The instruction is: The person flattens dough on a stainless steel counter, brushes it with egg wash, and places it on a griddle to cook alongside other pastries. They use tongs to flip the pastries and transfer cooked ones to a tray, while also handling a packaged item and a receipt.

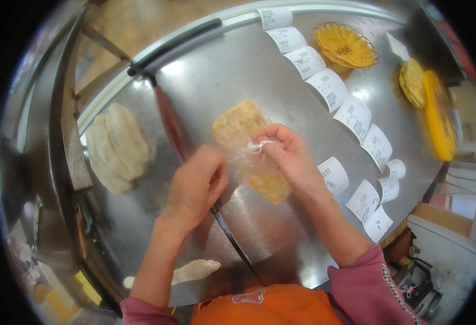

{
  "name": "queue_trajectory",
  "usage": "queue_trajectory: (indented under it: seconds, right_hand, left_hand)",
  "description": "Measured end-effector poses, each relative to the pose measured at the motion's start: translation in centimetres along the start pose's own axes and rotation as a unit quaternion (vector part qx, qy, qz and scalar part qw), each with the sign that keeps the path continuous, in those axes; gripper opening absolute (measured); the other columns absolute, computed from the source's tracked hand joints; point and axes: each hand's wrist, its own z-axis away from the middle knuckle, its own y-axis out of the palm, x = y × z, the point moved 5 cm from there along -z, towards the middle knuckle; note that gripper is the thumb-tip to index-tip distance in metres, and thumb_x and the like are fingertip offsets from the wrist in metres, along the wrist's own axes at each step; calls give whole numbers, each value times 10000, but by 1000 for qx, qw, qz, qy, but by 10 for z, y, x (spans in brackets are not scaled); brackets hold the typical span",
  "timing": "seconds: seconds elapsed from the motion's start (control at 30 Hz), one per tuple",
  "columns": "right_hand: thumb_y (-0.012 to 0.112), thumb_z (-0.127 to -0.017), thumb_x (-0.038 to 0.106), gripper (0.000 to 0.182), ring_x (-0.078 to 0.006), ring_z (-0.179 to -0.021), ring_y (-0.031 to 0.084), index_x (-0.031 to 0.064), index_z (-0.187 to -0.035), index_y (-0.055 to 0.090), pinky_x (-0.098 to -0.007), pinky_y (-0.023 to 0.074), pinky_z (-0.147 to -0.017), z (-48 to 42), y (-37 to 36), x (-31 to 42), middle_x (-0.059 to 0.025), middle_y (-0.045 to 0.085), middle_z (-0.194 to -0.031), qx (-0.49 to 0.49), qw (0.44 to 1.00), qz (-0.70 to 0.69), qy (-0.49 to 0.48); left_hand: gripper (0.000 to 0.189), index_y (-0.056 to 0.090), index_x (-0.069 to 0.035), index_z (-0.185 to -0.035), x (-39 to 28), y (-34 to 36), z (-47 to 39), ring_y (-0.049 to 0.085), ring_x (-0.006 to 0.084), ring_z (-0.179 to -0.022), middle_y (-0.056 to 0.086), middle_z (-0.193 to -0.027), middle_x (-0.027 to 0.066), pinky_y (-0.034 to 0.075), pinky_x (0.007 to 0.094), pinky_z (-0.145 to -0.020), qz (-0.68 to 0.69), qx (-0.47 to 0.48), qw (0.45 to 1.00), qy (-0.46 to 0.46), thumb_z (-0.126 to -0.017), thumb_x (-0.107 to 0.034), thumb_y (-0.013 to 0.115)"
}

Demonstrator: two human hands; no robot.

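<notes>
A clear plastic bag [244, 156] holding a browned flatbread [240, 118] lies over the middle of the steel worktop. My right hand [284, 150] pinches the gathered, twisted top of the bag between thumb and fingers. Opposite it, my left hand [201, 183] is closed on the other side of the gathered plastic, its fingertips partly hidden. The flatbread's lower part shows below my right hand. Beneath my left hand runs a long tool with a red-brown wooden handle [171, 120] and a narrow metal part.
Pale dough pieces [118, 148] lie at the left, and a dough strip [197, 271] near the front edge. Printed paper slips [325, 87] run down the right side of the steel worktop [205, 85]. A yellow basket [345, 44] and stacked flatbreads [412, 83] stand farther right.
</notes>
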Motion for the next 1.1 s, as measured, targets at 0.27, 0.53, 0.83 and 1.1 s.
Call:
queue_trajectory:
  seconds: [0.27, 0.53, 0.83, 1.1]
  right_hand:
    - [511, -842, 7, 152, -134, -787, 603, -33, -962, 594, -252, 489, -734, 4, 5, 4, -71, 613, -888, 30, 999, 2, -39]
    - [519, -852, 25, 155, -102, -758, 588, -14, -985, 589, -225, 485, -695, 7, 6, 4, -56, 608, -857, 30, 998, 9, -47]
    - [545, -874, 69, 136, -69, -644, 570, 1, -967, 617, -210, 482, -572, 13, 7, 0, -27, 618, -820, 3, 997, 61, -44]
    - [506, -876, 20, 160, -67, -660, 518, 2, -989, 618, -202, 426, -627, 22, 1, 22, -22, 581, -776, -74, 984, 124, -107]
  left_hand:
    - [139, 575, -27, -964, -4, 4, -11, 490, 92, -547, 549, -647, 34, 406, 241, -515, 56, -9, 989, -134, -830, -49, 609]
    - [88, 561, -33, -929, -9, 5, -24, 447, 86, -402, 497, -508, 23, 368, 234, -401, 102, -18, 979, -177, -882, -107, 564]
    - [184, 512, -43, -930, 7, 10, -13, 372, 81, -326, 440, -463, 20, 289, 221, -309, 366, -91, 840, -389, -958, -215, 453]
    - [289, 535, -47, -1124, -31, -20, -7, 535, 88, -654, 592, -985, 68, 429, 191, -560, 129, -131, 978, -100, -840, -15, 579]
